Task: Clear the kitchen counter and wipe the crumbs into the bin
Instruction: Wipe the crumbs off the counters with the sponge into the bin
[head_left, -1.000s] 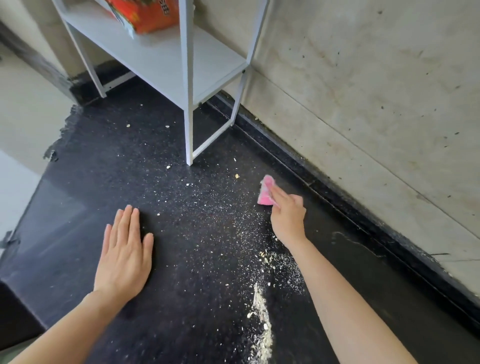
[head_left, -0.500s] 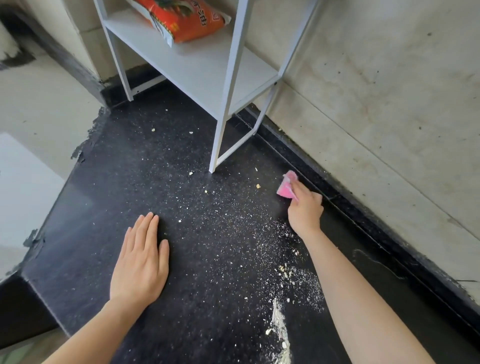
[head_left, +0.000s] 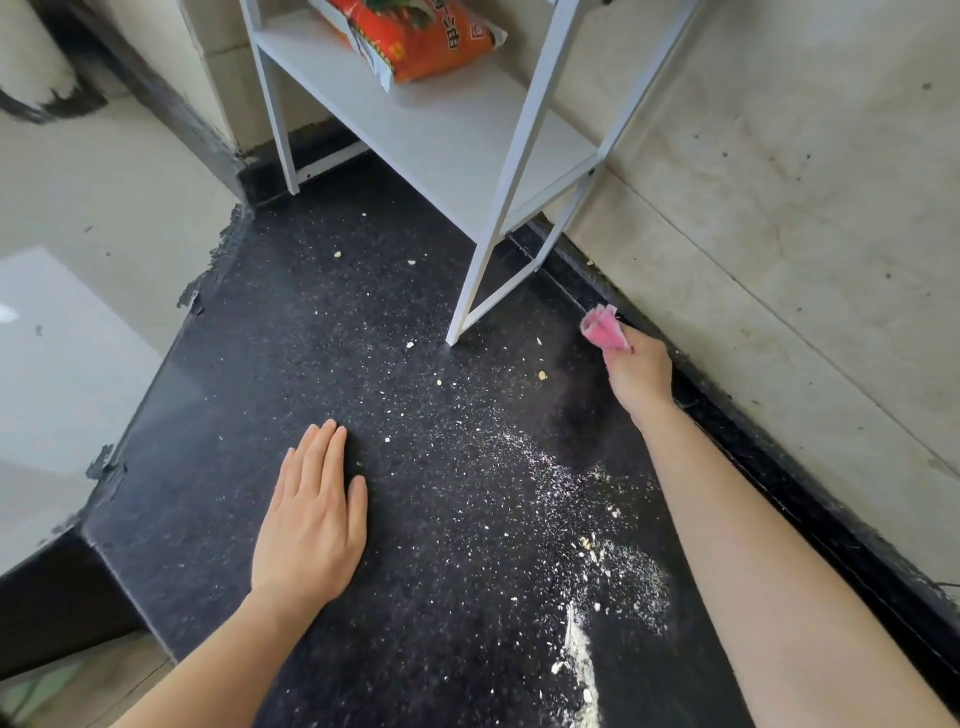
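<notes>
counter (head_left: 311, 322) of black speckled stone, seen from above, w/ 2 bare hands on it. left hand (head_left: 311, 519) lies palm down near the front-left part, fingers (head_left: 324, 457) straight & close together, holding nothing. right hand (head_left: 639, 374) reaches far back on the right side, its fingers curled tight round 1 pink cloth (head_left: 601, 326). the bunched end of the cloth sticks out past the hand, just beside the dark back lip (head_left: 779, 483) that runs along the wall (head_left: 805, 208); cannot tell if the cloth touches the counter.

crumbs (head_left: 613, 566): too many to count. thickest patch is pale dust & flakes btwn the 2 forearms, close to the right one, w/ 1 narrow pale streak running to the bottom of view. a handful of bigger flakes lie scattered farther back.

1 white metal rack (head_left: 483, 260) stands at the back of the counter, 3 legs in view, nearest foot near the cloth but apart from it. 1 orange bag (head_left: 431, 41) lies on its shelf (head_left: 447, 135).

left edge of the counter is chipped & ragged, running diagonally to a corner left of the left hand. widest open stretch is btwn the left hand & the rack, w/ only stray crumbs on it.
</notes>
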